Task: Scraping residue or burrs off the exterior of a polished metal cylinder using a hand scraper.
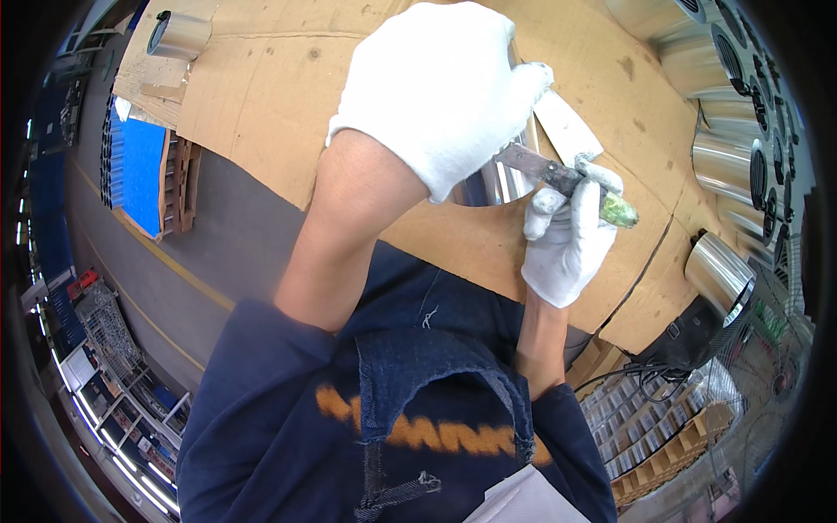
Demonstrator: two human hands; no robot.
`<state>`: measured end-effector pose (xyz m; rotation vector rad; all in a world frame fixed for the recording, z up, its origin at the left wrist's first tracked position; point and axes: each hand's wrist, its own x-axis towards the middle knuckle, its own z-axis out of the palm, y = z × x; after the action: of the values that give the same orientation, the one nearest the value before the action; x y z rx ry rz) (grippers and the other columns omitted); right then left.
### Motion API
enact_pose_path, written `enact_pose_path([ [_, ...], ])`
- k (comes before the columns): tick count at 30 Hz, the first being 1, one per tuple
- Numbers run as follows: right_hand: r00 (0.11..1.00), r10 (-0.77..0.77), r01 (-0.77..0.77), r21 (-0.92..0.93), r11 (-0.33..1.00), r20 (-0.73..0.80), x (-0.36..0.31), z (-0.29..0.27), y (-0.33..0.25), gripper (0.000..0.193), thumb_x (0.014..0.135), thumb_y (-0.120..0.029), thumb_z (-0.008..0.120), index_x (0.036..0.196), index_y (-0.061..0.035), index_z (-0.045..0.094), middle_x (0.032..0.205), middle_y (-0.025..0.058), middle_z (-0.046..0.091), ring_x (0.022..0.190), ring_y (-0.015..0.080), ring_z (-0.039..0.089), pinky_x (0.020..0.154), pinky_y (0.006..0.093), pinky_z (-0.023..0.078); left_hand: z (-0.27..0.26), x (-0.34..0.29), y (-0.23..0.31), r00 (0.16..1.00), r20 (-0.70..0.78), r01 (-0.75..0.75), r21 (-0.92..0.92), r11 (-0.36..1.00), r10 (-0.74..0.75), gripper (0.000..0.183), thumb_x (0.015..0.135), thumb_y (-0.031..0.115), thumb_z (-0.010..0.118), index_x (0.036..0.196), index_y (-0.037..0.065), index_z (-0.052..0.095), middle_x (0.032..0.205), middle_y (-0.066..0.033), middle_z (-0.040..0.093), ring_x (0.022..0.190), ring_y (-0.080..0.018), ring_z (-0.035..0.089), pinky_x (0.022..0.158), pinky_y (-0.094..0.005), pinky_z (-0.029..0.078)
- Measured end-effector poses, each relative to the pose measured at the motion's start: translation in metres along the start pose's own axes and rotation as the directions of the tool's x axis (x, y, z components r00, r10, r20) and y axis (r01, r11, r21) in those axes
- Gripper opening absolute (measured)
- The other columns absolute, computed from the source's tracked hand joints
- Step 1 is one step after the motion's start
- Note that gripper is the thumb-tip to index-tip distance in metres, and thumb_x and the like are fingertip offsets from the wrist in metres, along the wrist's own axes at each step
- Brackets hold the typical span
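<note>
A shiny metal cylinder (493, 189) rests on the cardboard in front of me, mostly covered by my left hand. In a white glove, my left hand (427, 87) is closed over the cylinder from above, its fingers largely hidden on the far side. My right hand (569, 244), also gloved in white, grips a scraper-like tool (562, 178) with a flat metal blade, dark middle and green-wrapped end. The blade tip points left, close to the cylinder's side beneath my left hand. A white strip (567, 126) lies just beyond the tool; what it is I cannot tell.
Brown cardboard (261, 96) covers the bench. Several metal cylinders with dark rims (728, 166) line the right side, one lying nearer (720, 275). Another cylinder (180, 36) is at the far left. A loaded pallet (671, 427) stands low right; a blue-topped stack (144, 174) stands left.
</note>
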<state>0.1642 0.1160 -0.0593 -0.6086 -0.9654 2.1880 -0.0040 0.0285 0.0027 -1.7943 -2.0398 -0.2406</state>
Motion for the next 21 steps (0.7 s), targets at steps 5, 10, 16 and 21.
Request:
enact_pose_path([
  [5,0.999,-0.025,0.025,0.001,1.0,0.032,0.002,-0.003,0.003,0.018,0.094,-0.011,0.051,0.109,-0.0015,0.048,0.071,0.0138,0.06,0.049,0.0159,0.053,0.042,0.0238,0.04,-0.007,-0.005,0.005,0.95,-0.217,0.101,-0.461,0.882,-0.223,0.024,0.079,0.01,0.061,0.103,0.005,0.064,0.087,-0.0104,0.06,0.079,-0.0272,0.058,0.067,-0.0384,0.046],
  [10,1.0,-0.006,0.006,0.004,1.0,-0.004,0.0,0.001,0.001,0.017,0.094,-0.012,0.051,0.108,-0.0017,0.048,0.071,0.014,0.06,0.049,0.0155,0.053,0.04,0.023,0.039,0.002,-0.009,0.004,0.925,-0.29,0.083,-0.472,0.878,-0.243,0.025,0.08,0.01,0.061,0.104,0.005,0.064,0.092,-0.0109,0.061,0.083,-0.0279,0.06,0.07,-0.0385,0.047],
  [16,1.0,-0.014,0.014,-0.032,0.999,-0.012,-0.001,0.001,-0.001,0.017,0.094,-0.012,0.051,0.108,-0.0028,0.047,0.071,0.0141,0.061,0.049,0.0154,0.053,0.04,0.0228,0.04,-0.002,-0.007,0.006,0.939,-0.242,0.096,-0.495,0.863,-0.244,0.024,0.08,0.011,0.062,0.103,0.004,0.064,0.092,-0.011,0.062,0.083,-0.0279,0.06,0.07,-0.0384,0.047],
  [21,1.0,-0.012,0.012,-0.011,1.0,-0.008,0.0,0.0,-0.001,0.016,0.094,-0.011,0.051,0.108,-0.0024,0.047,0.072,0.0139,0.061,0.05,0.0153,0.053,0.041,0.023,0.04,-0.011,0.001,0.007,0.935,-0.27,0.076,-0.481,0.874,-0.23,0.021,0.081,0.01,0.061,0.101,0.003,0.065,0.087,-0.0105,0.062,0.079,-0.0274,0.06,0.069,-0.0375,0.047],
])
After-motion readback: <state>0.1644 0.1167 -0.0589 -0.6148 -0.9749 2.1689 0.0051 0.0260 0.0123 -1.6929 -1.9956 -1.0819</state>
